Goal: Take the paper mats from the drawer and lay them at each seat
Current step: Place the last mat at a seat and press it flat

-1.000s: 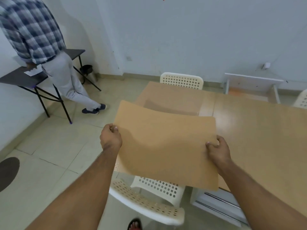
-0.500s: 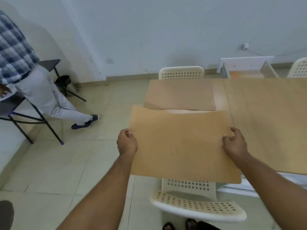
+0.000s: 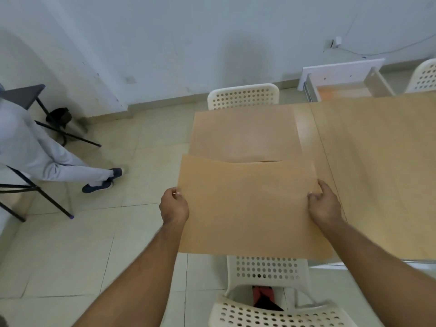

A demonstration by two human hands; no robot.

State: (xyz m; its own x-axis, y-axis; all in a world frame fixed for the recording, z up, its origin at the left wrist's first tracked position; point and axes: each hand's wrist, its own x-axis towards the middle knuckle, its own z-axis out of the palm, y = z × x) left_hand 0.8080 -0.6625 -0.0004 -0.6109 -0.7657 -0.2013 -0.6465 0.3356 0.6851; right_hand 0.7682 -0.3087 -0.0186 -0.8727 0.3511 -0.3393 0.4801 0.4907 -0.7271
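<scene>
I hold a brown paper mat (image 3: 247,208) flat over the near left corner of the wooden table (image 3: 382,161). My left hand (image 3: 174,205) grips its left edge and my right hand (image 3: 324,204) grips its right edge. The mat's near edge overhangs the white perforated chair (image 3: 269,291) below me. A second paper mat (image 3: 245,135) lies flat on the table's far left part, in front of the far white chair (image 3: 243,96). An open white drawer (image 3: 342,81) stands at the far right by the wall.
A person in grey trousers (image 3: 47,159) stands at the left beside a black folding table (image 3: 21,95). Another white chair (image 3: 423,76) shows at the far right edge. Tiled floor lies to the left of the table.
The mat has come down and levelled over the near table corner, held in both hands. My view has tilted downward and shifted, so the person at the left slides toward the frame edge.
</scene>
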